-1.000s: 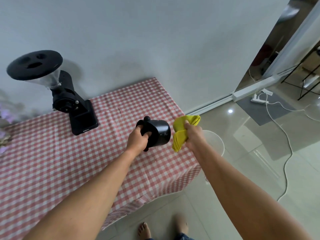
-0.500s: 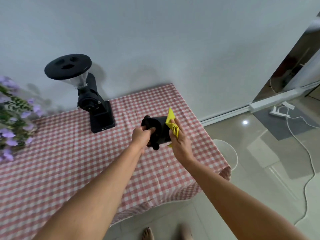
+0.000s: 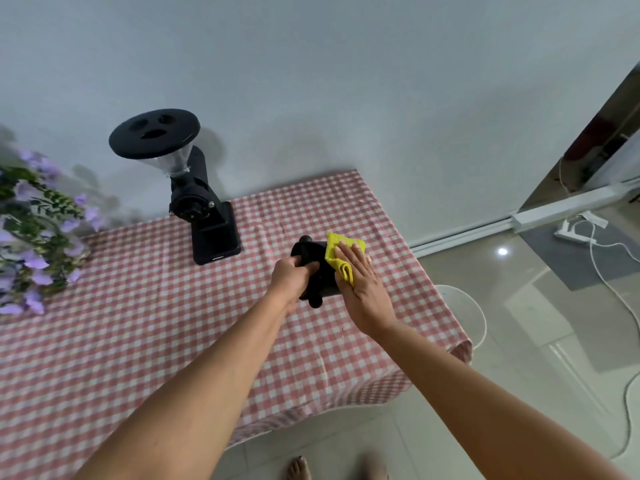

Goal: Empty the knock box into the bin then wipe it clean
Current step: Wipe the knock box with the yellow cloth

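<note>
Knock box [image 3: 317,271] hangs tipped above the worktop [image 3: 138,306]. My left hand [image 3: 291,277] grips it, seemingly by the bar, a sound hold; my right hand [image 3: 360,282] presses the cloth [image 3: 341,252] on flat-fingered. I judge it rigid, light, slippery.

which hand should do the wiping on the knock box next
Right. The right hand presses the yellow cloth flat against the knock box, while the left hand grips the box's other end, holding it above the table.
</note>
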Available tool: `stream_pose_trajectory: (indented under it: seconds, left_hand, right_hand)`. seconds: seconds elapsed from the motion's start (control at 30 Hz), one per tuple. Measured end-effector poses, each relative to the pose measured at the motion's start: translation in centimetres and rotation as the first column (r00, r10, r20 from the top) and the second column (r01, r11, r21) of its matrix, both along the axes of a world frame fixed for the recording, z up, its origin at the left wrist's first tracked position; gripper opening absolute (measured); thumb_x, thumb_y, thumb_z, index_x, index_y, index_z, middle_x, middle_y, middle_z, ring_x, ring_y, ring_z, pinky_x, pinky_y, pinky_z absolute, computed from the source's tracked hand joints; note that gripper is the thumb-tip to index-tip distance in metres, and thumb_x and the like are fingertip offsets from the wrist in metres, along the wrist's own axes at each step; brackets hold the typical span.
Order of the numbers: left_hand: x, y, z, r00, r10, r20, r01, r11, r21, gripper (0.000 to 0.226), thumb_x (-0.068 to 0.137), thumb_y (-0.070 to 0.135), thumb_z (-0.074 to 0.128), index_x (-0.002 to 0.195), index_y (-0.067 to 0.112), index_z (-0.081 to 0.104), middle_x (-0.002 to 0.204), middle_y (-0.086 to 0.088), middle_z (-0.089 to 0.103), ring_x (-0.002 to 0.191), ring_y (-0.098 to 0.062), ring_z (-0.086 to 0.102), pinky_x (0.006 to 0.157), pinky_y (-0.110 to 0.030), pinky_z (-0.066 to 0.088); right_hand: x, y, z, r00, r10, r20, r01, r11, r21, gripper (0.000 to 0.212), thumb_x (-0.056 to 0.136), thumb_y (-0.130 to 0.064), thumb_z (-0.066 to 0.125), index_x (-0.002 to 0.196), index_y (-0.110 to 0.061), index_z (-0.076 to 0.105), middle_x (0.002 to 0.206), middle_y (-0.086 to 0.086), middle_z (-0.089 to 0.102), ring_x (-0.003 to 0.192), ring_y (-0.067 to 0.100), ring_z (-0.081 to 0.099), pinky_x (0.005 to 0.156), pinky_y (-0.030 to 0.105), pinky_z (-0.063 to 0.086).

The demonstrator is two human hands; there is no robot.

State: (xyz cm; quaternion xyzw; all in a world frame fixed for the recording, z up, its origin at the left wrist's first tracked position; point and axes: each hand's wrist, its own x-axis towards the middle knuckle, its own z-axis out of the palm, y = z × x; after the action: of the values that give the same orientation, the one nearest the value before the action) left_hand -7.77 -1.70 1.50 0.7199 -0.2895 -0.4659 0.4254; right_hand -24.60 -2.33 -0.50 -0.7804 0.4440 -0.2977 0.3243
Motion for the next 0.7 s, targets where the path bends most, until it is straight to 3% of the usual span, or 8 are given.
stream_pose_trajectory:
  seconds: [0.13, 0.23, 0.3, 0.37, 0.47, 0.6, 0.7]
  left_hand:
    - [-0.7, -0.2, 0.2, 0.991, -0.07, 0.115, 0.074, 0.997, -0.026, 0.032, 0.096, 0.017, 0.064, 0.128, 0.015, 0.065, 0.118, -0.004, 0.071, 0.107, -0.022, 0.067, 0.09, -0.036, 0.055]
    - [-0.8, -0.5, 0.4, 0.986, -0.047, 0.159, 0.054, 0.998, -0.036, 0.034, 0.096, 0.017, 0.064, 0.131, 0.013, 0.063, 0.123, -0.006, 0.07, 0.111, -0.025, 0.066, 0.097, -0.04, 0.054]
    - [-0.5, -0.4, 0.4, 0.978, -0.077, 0.195, 0.086, 0.996, -0.038, 0.035, 0.097, 0.017, 0.063, 0.131, 0.014, 0.062, 0.126, -0.007, 0.069, 0.113, -0.025, 0.065, 0.099, -0.042, 0.053]
    - [-0.4, -0.2, 0.4, 0.964, -0.128, 0.233, 0.141, 0.989, -0.039, 0.036, 0.096, 0.017, 0.063, 0.133, 0.015, 0.06, 0.127, -0.006, 0.068, 0.115, -0.024, 0.064, 0.099, -0.039, 0.053]
    - [-0.7, -0.2, 0.5, 0.932, -0.196, 0.306, 0.218, 0.975, -0.039, 0.039, 0.096, 0.018, 0.064, 0.135, 0.017, 0.059, 0.124, -0.002, 0.067, 0.112, -0.022, 0.063, 0.088, -0.029, 0.053]
    - [-1.0, -0.3, 0.6, 0.927, -0.179, 0.329, 0.207, 0.977, -0.051, 0.033, 0.096, 0.017, 0.062, 0.129, 0.017, 0.063, 0.121, -0.005, 0.071, 0.109, -0.024, 0.066, 0.094, -0.037, 0.055]
    - [-1.1, -0.1, 0.5, 0.923, -0.191, 0.334, 0.216, 0.976, -0.04, 0.035, 0.095, 0.018, 0.063, 0.13, 0.019, 0.063, 0.123, -0.003, 0.071, 0.111, -0.022, 0.066, 0.096, -0.037, 0.054]
  right_hand:
    - [0.5, -1.6, 1.5, 0.988, -0.138, 0.071, 0.123, 0.975, 0.183, 0.048, 0.105, -0.043, 0.033, 0.15, -0.028, 0.038, 0.161, -0.011, 0.028, 0.151, 0.009, 0.014, 0.121, 0.049, 0.023]
    - [0.0, -0.8, 1.0, 0.999, -0.04, 0.027, 0.038, 0.997, 0.067, 0.05, 0.105, -0.046, 0.031, 0.153, -0.032, 0.032, 0.161, -0.017, 0.021, 0.149, -0.001, 0.0, 0.124, 0.043, 0.013]
    - [-0.6, -0.3, 0.4, 1.0, 0.02, 0.002, -0.02, 1.0, 0.013, 0.05, 0.105, -0.048, 0.03, 0.153, -0.035, 0.031, 0.161, -0.019, 0.019, 0.15, -0.001, 0.001, 0.124, 0.04, 0.013]
    - [-0.7, -0.7, 0.3, 0.998, 0.003, 0.057, -0.006, 0.998, 0.069, 0.048, 0.105, -0.045, 0.033, 0.151, -0.034, 0.035, 0.161, -0.014, 0.026, 0.151, 0.006, 0.012, 0.123, 0.043, 0.019]
    - [-0.6, -1.9, 1.1, 0.984, -0.15, 0.1, 0.122, 0.963, 0.239, 0.046, 0.104, -0.045, 0.035, 0.148, -0.034, 0.039, 0.156, -0.009, 0.039, 0.147, 0.017, 0.03, 0.116, 0.05, 0.033]
    - [-0.2, -1.3, 0.9, 0.999, -0.006, 0.047, 0.005, 0.999, 0.04, 0.052, 0.102, -0.054, 0.029, 0.149, -0.035, 0.038, 0.159, -0.016, 0.03, 0.15, 0.003, 0.009, 0.124, 0.039, 0.014]
    - [-0.3, -1.5, 0.9, 0.998, -0.007, 0.057, 0.003, 0.998, 0.062, 0.048, 0.103, -0.05, 0.032, 0.148, -0.036, 0.04, 0.158, -0.014, 0.034, 0.15, 0.004, 0.014, 0.123, 0.037, 0.013]
